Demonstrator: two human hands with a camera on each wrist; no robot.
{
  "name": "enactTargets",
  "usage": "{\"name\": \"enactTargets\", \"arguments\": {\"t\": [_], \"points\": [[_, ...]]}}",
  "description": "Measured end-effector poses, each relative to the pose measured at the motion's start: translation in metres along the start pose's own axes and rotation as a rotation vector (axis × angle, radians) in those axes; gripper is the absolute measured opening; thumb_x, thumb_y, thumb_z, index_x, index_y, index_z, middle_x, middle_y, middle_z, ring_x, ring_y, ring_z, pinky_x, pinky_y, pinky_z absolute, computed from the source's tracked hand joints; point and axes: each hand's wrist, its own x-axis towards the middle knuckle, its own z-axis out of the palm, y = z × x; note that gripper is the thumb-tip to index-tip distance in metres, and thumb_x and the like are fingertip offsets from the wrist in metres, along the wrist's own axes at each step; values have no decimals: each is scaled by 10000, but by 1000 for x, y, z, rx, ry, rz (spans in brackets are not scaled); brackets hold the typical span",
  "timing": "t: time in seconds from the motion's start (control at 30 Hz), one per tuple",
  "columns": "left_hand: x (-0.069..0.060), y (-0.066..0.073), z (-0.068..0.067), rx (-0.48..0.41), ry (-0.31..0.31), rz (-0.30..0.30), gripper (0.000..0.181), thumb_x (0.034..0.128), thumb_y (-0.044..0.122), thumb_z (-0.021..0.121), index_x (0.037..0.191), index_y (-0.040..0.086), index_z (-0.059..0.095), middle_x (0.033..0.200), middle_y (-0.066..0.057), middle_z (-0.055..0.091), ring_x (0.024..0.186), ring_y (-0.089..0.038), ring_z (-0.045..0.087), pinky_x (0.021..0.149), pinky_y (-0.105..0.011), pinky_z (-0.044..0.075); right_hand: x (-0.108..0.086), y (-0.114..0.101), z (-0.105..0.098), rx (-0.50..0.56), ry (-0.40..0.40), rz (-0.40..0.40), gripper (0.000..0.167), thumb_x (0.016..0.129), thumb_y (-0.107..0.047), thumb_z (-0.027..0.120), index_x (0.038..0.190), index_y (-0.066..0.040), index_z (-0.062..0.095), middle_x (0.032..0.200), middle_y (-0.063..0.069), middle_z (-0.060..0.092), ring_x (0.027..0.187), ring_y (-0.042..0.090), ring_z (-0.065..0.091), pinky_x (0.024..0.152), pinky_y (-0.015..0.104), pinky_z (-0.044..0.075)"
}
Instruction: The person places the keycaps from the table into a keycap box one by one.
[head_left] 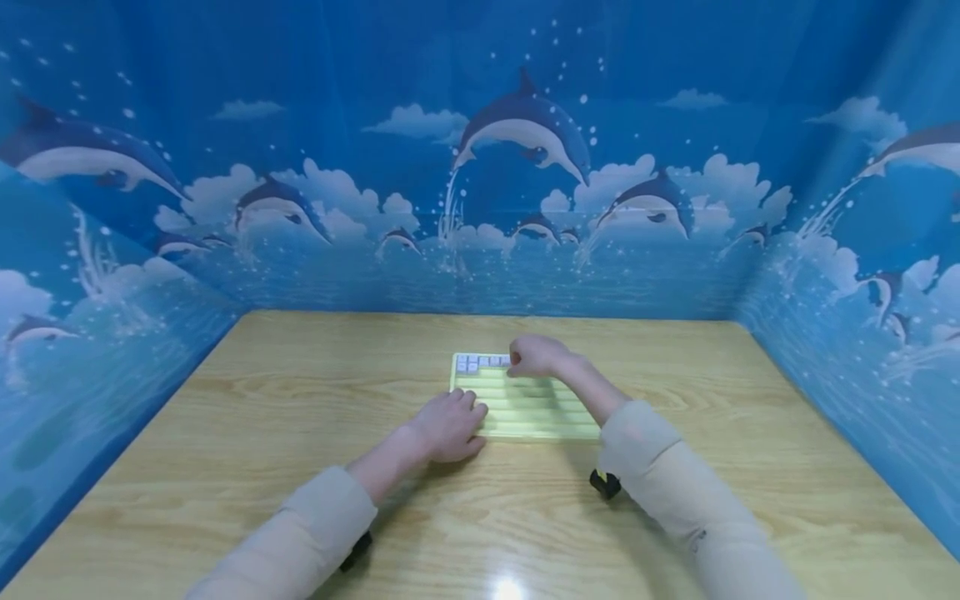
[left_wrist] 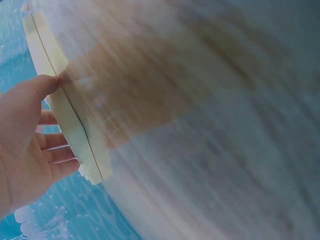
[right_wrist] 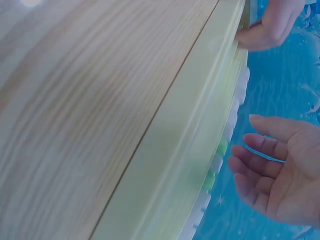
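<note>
A pale yellow-green ridged tray lies on the table, small white marked tiles along its far row and left corner. My left hand grips the tray's near left part. In the left wrist view, its thumb lies on the side wall and its fingers reach over the far side. My right hand is over the far row, bent down at the wrist. In the right wrist view, this right hand has loosely bent fingers, thumb apart, and nothing visible between them. White and green pieces show beyond the tray's edge.
The wooden table extends around the tray. Blue curtains with dolphins stand behind and along both sides. Black straps show beneath the light sleeves.
</note>
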Motion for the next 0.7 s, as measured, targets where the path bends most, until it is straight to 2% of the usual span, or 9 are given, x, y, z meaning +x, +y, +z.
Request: {"name": "enactTargets", "arguments": {"t": [0.23, 0.47, 0.7], "points": [[1, 1, -2, 9, 18, 6, 320, 910, 376, 528, 1008, 72, 547, 927, -80, 516, 860, -209, 501, 775, -338, 455, -20, 21, -9, 49, 4, -6, 254, 838, -114, 627, 658, -119, 449, 583, -21, 367, 505, 107, 291, 520, 258, 302], [0, 1, -3, -10, -11, -6, 330, 919, 377, 521, 1022, 65, 551, 949, -92, 525, 891, -220, 508, 803, -352, 456, -40, 36, -15, 63, -7, -2, 238, 833, -89, 622, 665, -117, 455, 604, -16, 385, 519, 108, 313, 525, 252, 312], [0, 1, 0, -12, -12, -7, 343, 919, 372, 520, 1049, 57, 554, 961, -99, 528, 899, -223, 510, 813, -353, 454, -60, 56, -17, 74, -4, 16, 243, 825, -44, 597, 662, -114, 431, 611, -7, 378, 540, 120, 318, 544, 263, 312]]}}
